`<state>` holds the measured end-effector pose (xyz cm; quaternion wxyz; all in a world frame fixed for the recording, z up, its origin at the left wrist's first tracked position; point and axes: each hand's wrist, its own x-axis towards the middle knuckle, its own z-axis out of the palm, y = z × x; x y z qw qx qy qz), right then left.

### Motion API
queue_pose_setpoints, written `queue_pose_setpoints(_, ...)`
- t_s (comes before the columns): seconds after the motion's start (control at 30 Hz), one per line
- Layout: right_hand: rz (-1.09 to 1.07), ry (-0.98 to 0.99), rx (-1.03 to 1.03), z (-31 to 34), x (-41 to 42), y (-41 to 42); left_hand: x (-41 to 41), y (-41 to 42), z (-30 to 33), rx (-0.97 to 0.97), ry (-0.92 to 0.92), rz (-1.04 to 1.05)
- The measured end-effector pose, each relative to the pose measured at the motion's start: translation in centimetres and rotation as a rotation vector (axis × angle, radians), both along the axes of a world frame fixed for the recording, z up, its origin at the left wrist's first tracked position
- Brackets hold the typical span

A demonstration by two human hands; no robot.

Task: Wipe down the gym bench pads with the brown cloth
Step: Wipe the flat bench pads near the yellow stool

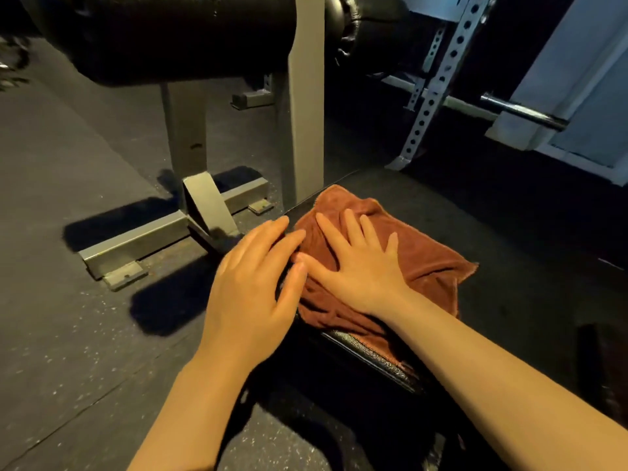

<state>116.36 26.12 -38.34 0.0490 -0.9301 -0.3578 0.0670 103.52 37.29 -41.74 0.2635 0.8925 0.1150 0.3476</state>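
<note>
Two hands are at work on the brown cloth [390,260]. It lies on the flat black bench pad [509,239], near the pad's left edge. To wipe well, I think the right hand [356,266] should press flat and push in long rows — it lies on the cloth with fingers spread wide. Beside it, the left hand [251,283] is flat and loose, fingertips touching the cloth's edge. That cloth looks soft and wrinkly — one edge hangs over the near side
</note>
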Motion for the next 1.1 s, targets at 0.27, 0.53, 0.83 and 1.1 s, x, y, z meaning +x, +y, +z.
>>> queue_pose_setpoints(0.27, -0.194, 0.014, 0.055, 0.1, 9.0, -1.1, 1.6, -3.7, -2.4, 0.173, -0.040, -0.100)
queue_pose_setpoints(0.53, -0.522, -0.034, 0.009, -0.4, 13.5, -11.0, 2.8, -3.6, -3.4, 0.294, -0.160, 0.000)
queue_pose_setpoints(0.83, -0.089, 0.019, 0.015, 0.7, 3.1, -6.0, 2.7, -4.0, -3.0, 0.191, -0.149, -0.004)
queue_pose_setpoints(1.1, 0.339, 0.002, 0.006, 0.4, 0.4, 0.6, -0.2, -2.8, -1.4, 0.180, -0.103, -0.079)
